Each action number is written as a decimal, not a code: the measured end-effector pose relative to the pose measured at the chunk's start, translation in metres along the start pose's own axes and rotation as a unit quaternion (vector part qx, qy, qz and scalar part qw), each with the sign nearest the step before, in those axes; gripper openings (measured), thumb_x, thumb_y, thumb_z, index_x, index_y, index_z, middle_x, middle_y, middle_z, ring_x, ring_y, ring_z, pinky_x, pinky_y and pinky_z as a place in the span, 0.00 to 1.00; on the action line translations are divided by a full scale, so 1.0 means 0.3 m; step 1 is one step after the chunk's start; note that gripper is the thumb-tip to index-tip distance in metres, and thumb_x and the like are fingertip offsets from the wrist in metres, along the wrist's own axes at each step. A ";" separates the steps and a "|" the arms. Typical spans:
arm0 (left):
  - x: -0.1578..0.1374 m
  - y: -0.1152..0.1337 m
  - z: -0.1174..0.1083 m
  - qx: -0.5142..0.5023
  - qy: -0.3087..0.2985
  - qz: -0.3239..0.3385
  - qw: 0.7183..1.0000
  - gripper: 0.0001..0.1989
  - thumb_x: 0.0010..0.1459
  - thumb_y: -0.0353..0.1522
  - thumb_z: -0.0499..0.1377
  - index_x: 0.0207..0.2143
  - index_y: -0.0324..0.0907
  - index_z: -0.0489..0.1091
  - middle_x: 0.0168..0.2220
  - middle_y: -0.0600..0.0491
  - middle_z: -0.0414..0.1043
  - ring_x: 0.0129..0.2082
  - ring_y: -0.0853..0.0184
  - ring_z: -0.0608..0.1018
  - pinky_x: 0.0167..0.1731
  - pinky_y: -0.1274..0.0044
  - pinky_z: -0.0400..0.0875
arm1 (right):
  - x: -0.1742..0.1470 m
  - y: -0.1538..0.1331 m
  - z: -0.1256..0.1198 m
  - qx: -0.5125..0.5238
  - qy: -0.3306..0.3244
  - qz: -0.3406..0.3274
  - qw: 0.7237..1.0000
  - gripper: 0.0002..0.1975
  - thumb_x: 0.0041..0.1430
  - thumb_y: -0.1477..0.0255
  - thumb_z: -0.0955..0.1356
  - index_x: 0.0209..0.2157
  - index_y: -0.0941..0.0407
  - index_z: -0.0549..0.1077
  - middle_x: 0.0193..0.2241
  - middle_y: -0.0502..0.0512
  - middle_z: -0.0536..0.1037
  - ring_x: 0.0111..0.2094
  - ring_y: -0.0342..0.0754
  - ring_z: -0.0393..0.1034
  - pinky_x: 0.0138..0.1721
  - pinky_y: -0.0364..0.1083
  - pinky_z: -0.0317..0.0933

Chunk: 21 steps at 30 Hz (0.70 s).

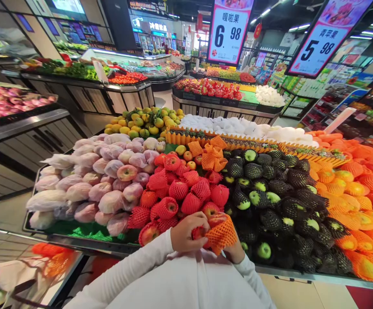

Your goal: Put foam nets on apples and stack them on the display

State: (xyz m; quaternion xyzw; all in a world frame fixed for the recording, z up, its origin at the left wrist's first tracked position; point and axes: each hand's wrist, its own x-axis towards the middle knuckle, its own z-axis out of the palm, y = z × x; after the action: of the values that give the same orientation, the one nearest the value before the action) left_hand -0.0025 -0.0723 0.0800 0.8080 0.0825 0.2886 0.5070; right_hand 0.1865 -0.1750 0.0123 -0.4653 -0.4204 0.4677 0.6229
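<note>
Close to my body, a red apple [217, 219] sits partly inside an orange foam net [221, 235]. My right hand [236, 251] is wrapped round the netted side from behind and below; most of its fingers are hidden. On the other side my left hand [189, 231] has its fingers curled over red apple skin. Whether that skin belongs to the same apple or a second one, I cannot tell. Just beyond both hands lie apples in red foam nets [191, 201]. Green apples in black nets [270, 197] fill the display to the right.
Bagged pale-red apples [106, 180] cover the left of the stand. Loose orange foam nets [210, 154] lie behind the red ones. Orange-netted fruit [363, 210] is at far right, yellow-green fruit [144, 122] at the back. A cart [22, 274] stands lower left; price signs [228, 34] hang above.
</note>
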 end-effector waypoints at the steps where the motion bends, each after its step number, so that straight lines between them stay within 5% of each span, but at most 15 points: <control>1: -0.002 -0.001 -0.007 -0.016 -0.007 -0.013 1.000 0.05 0.52 0.31 0.58 0.30 0.40 0.63 0.31 0.49 0.67 0.34 0.66 0.68 0.37 0.74 0.65 | 0.004 -0.011 0.005 -0.014 -0.004 -0.004 1.000 0.48 0.27 0.60 0.81 0.53 0.51 0.65 0.49 0.61 0.74 0.50 0.62 0.70 0.55 0.58 0.62; 6: 0.002 0.011 -0.020 -0.141 -0.027 -0.080 0.986 0.12 0.53 0.33 0.59 0.35 0.40 0.57 0.32 0.54 0.62 0.30 0.72 0.64 0.31 0.79 0.61 | 0.015 -0.061 0.050 -0.015 -0.036 0.001 0.999 0.47 0.28 0.69 0.81 0.53 0.48 0.62 0.47 0.58 0.75 0.49 0.60 0.71 0.55 0.57 0.62; 10: 0.025 0.014 -0.021 -0.200 0.019 -0.118 0.973 0.15 0.55 0.36 0.62 0.37 0.39 0.58 0.34 0.54 0.60 0.33 0.72 0.66 0.34 0.80 0.62 | 0.009 -0.093 0.066 0.002 -0.045 0.010 0.999 0.45 0.30 0.73 0.81 0.52 0.46 0.62 0.48 0.55 0.73 0.51 0.57 0.70 0.57 0.57 0.60; 15: 0.030 -0.040 -0.035 -0.211 0.074 -0.155 0.962 0.18 0.54 0.38 0.64 0.38 0.39 0.60 0.33 0.54 0.62 0.32 0.73 0.66 0.31 0.81 0.60 | 0.002 -0.110 0.038 0.071 -0.058 0.050 0.995 0.46 0.34 0.64 0.80 0.55 0.49 0.60 0.53 0.61 0.70 0.55 0.61 0.67 0.57 0.61 0.59; 21: 0.014 -0.108 -0.037 -0.134 -0.002 -0.144 0.980 0.18 0.53 0.37 0.65 0.42 0.36 0.65 0.38 0.48 0.68 0.37 0.69 0.71 0.39 0.77 0.66 | -0.008 -0.065 0.012 0.099 -0.008 0.039 0.994 0.53 0.28 0.48 0.78 0.57 0.50 0.61 0.53 0.63 0.69 0.55 0.63 0.65 0.57 0.62 0.58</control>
State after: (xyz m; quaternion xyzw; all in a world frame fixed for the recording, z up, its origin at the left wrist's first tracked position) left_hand -0.0001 -0.0466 0.0570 0.7130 0.1574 0.2190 0.6473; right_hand 0.1863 -0.1792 0.0320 -0.4133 -0.3586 0.5350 0.6437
